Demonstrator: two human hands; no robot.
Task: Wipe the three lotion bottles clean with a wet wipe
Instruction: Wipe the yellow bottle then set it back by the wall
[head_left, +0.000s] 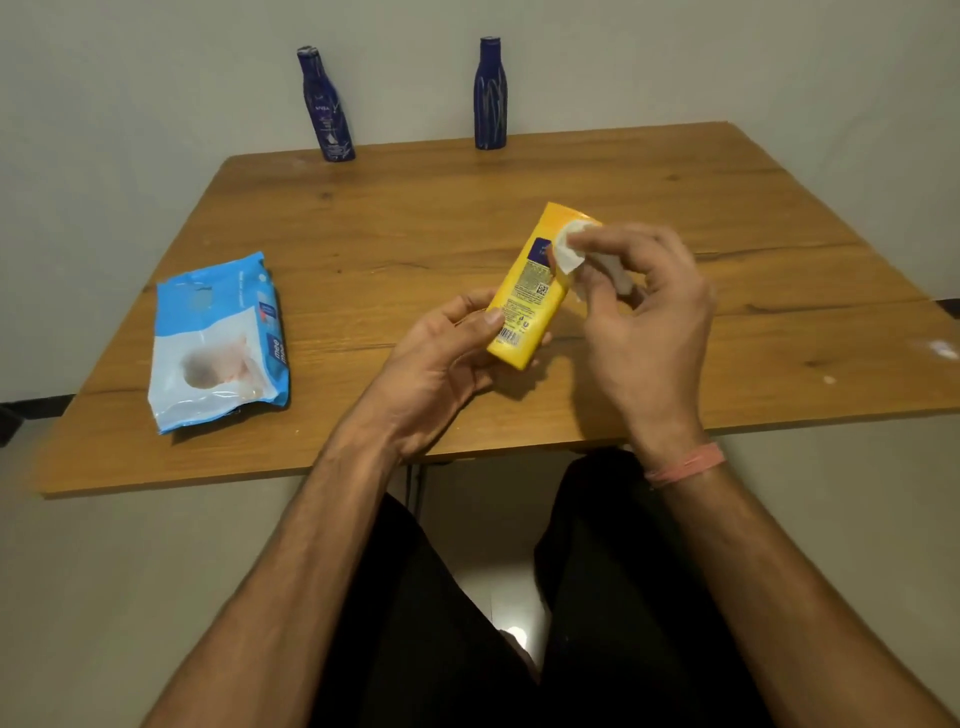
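My left hand (441, 358) grips the lower end of a yellow lotion bottle (530, 301), held tilted above the table's middle with its printed back label facing me. My right hand (639, 306) pinches a bunched white wet wipe (569, 252) and presses it against the bottle's upper part. Two dark blue lotion bottles stand upright at the table's far edge by the wall, one at the left (326, 106) and one at the right (490, 93), the right one streaked with white marks.
A blue and white pack of wet wipes (218, 343) lies flat on the left of the wooden table (753, 270). Small white specks mark the table near its right edge (943, 349). My legs are under the near edge.
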